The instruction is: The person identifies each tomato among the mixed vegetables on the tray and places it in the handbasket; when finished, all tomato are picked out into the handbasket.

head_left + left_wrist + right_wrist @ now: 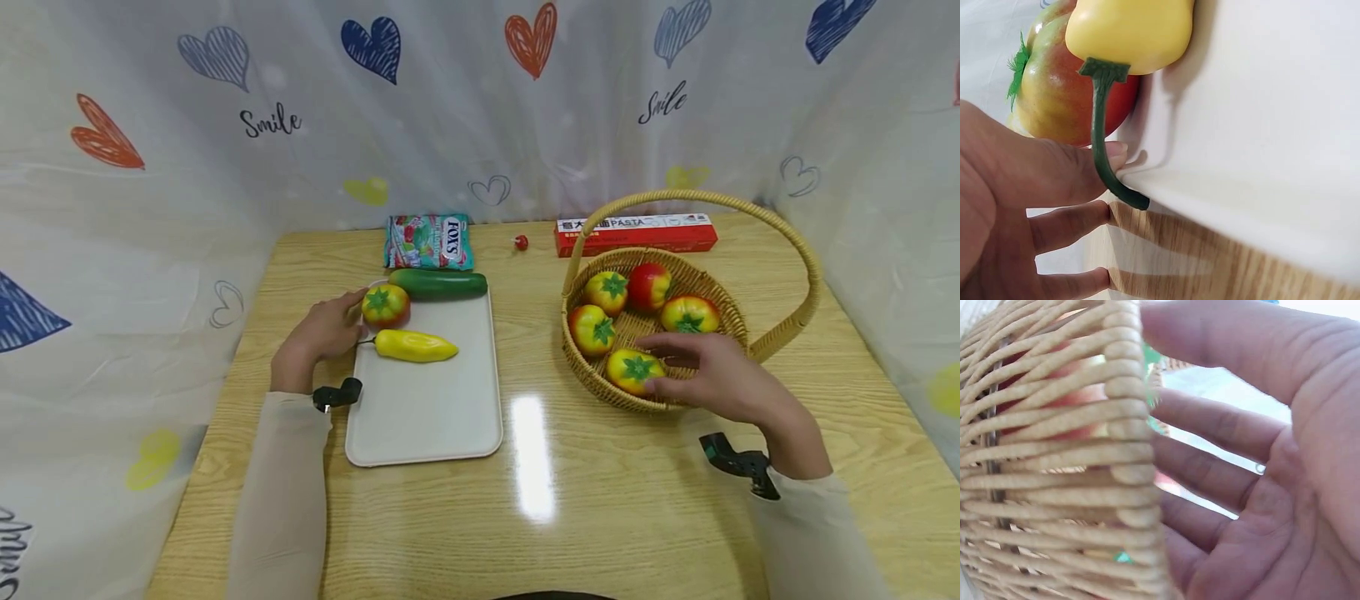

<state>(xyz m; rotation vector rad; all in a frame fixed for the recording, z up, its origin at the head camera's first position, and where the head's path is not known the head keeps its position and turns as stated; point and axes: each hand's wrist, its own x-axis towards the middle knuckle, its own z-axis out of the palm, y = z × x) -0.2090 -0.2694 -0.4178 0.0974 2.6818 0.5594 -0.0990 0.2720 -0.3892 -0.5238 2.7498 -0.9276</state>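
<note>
At the left edge of the white tray (427, 417) is my left hand (328, 329), beside a red-and-yellow tomato (386, 307). In the left wrist view its thumb lies right at the tray rim, behind the stem of the yellow pepper (1132, 34), with the other fingers stretched out below. My right hand (720, 377) reaches over the rim of the wicker basket (588, 373), fingers spread above a tomato (630, 372) at the front. In the right wrist view, the basket's weave (1060, 450) partly hides the fingertips. Several more tomatoes (649, 286) lie inside the basket.
A green cucumber (438, 284) lies across the tray's far end. Behind it are a candy bag (429, 242), a small red object (521, 242) and a red pasta box (636, 236). The basket's tall handle (690, 195) arches up. A printed curtain surrounds the wooden table.
</note>
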